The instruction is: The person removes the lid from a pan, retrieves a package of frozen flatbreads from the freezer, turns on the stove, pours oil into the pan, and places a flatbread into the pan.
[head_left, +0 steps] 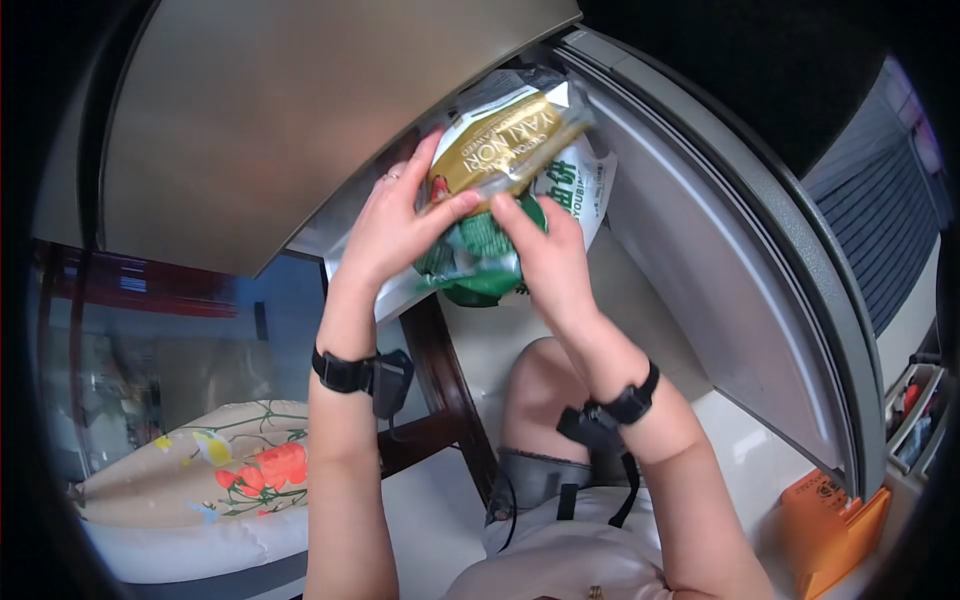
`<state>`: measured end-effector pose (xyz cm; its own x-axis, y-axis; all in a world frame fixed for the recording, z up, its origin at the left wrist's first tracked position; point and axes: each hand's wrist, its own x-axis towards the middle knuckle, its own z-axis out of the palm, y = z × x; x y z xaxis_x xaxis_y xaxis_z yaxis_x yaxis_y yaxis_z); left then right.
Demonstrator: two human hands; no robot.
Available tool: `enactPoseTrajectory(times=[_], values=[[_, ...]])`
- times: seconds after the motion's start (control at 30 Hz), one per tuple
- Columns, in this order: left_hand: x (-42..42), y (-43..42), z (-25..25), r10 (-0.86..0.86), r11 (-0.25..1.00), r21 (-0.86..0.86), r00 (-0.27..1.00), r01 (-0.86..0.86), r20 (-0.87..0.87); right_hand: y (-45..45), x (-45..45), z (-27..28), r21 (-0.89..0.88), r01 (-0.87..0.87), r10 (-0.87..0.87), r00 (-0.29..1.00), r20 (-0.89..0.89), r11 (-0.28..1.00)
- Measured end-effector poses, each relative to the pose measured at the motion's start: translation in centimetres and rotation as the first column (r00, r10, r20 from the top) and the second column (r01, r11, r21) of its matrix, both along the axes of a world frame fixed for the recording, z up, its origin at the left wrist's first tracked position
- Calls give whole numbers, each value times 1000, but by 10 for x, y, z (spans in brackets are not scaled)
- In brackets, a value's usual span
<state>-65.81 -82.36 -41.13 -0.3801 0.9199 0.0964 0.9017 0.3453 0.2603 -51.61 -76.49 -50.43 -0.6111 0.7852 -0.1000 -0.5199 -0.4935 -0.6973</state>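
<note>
From here the job looks midway, the door (pixel 690 270) standing wide at 3 o'clock and the nori pack (pixel 500 145) at 12 not yet let go, the left hand (pixel 390 225) gripping it with part-spread fingers, the right hand (pixel 552 262) half-curled, holding the green pack (pixel 482 242) below, some fingertips hidden.

Seaweed packet (pixel 505 140) at 12 o'clock, over a second package (pixel 485 240); door (pixel 705 245) at 3 o'clock; bag (pixel 835 530) at 4 o'clock; cushion (pixel 220 480) at 8 o'clock.
</note>
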Motion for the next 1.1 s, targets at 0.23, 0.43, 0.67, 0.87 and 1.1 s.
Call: enactPoseTrajectory(times=[0.23,0.43,0.67,0.87,1.1], values=[[-21,-2,-7,133,988,-92,990,-128,47,-57,67,-1,-2,-9,9,999,-48,1000],[25,-38,-52,-98,966,178,905,186,-415,-65,78,-22,-116,38,-36,999,25,993],[1,-35,-77,-63,980,141,890,141,-452,-75,86,-29,-99,12,-11,1000,10,995],[-17,-37,-77,-112,968,158,902,193,-416,-77,92,-38,-86,19,-16,999,28,996],[-50,-18,-72,-72,971,174,898,161,-434,-89,96,-43,-109,13,-9,999,34,994]])
